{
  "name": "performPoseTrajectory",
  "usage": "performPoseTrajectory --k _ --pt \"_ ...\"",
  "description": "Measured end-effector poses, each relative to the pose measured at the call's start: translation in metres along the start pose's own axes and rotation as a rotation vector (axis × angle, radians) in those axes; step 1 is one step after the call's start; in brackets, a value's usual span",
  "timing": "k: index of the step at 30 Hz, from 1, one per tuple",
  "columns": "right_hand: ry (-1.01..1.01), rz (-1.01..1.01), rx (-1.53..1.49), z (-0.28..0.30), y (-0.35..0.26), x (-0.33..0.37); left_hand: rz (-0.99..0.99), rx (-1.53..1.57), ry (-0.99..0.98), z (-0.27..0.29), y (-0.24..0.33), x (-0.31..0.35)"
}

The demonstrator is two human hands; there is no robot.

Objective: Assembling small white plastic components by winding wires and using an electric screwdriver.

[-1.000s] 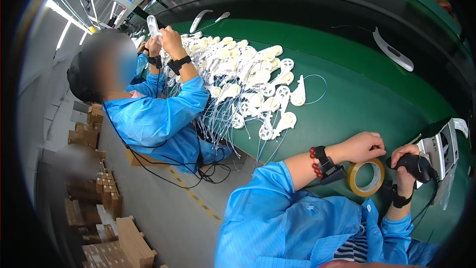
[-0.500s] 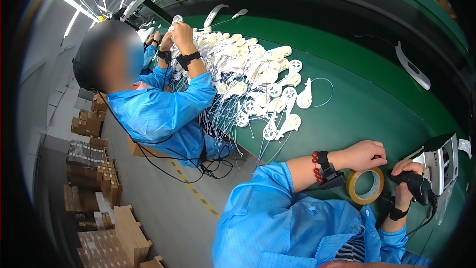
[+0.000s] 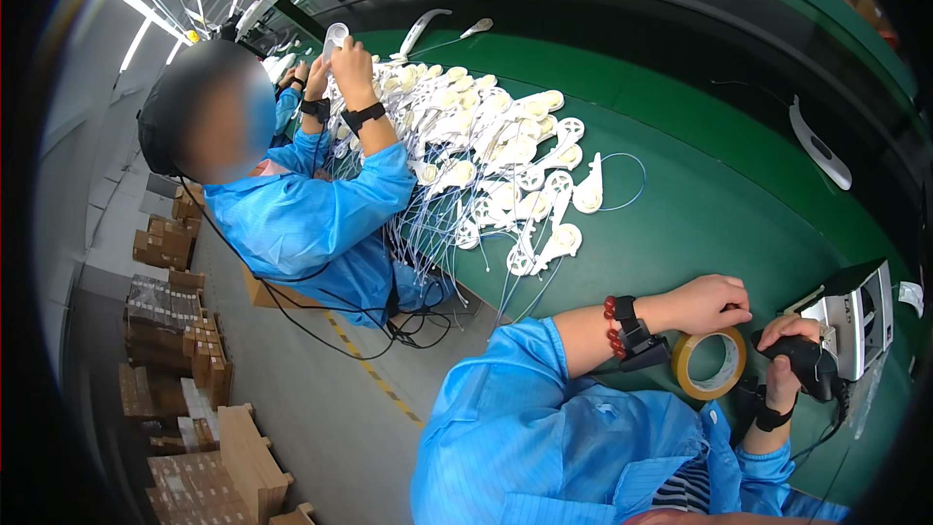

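Note:
My left hand lies on the green work surface with its fingers curled in and nothing visible in them. A red bead bracelet and a black strap are on that wrist. Just below the hand stands a roll of yellow tape, close to the forearm. My right hand is closed round a black corded handheld tool. The tool's front end is beside a white and silver box-shaped device, and I cannot tell whether they touch.
A co-worker at the left lifts a white part. Along the surface lies a large heap of white parts with thin cables. One curved white piece lies at the far right. Cardboard boxes stand on the floor at left.
The whole view has shifted slightly. The co-worker's hands have turned the white part a little. My own hands keep nearly the same pose.

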State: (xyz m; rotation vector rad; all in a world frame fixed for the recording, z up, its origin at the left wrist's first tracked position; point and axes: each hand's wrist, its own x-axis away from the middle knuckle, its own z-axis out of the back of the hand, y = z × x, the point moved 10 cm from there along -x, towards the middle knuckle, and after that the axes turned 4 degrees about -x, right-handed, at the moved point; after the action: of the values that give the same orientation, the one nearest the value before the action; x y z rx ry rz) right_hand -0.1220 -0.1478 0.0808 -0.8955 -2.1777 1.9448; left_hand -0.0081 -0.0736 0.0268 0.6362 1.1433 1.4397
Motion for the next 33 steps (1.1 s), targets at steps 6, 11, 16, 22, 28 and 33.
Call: performPoseTrajectory --k 6,11,16,22,28,33 --pt "0.026 -0.043 0.016 -0.002 -0.003 0.012 -0.046 0.022 -0.013 -0.008 0.002 0.000" --pt "0.037 0.037 0.011 -0.001 -0.003 -0.001 0.000 -0.027 -0.039 -0.005 -0.011 0.001" --pt "0.177 0.114 -0.223 0.016 -0.015 -0.004 0.008 0.019 -0.037 0.008 -0.003 -0.008" --pt "0.216 0.234 -0.173 0.042 -0.056 0.032 -0.064 0.016 0.051 0.028 0.038 -0.007" --pt "0.234 0.049 -0.121 0.039 -0.029 0.075 -0.628 0.792 -0.038 0.023 0.199 0.018" --pt "0.224 0.068 -0.044 0.036 -0.035 0.077 -0.775 0.910 -0.024 0.045 0.230 0.022"
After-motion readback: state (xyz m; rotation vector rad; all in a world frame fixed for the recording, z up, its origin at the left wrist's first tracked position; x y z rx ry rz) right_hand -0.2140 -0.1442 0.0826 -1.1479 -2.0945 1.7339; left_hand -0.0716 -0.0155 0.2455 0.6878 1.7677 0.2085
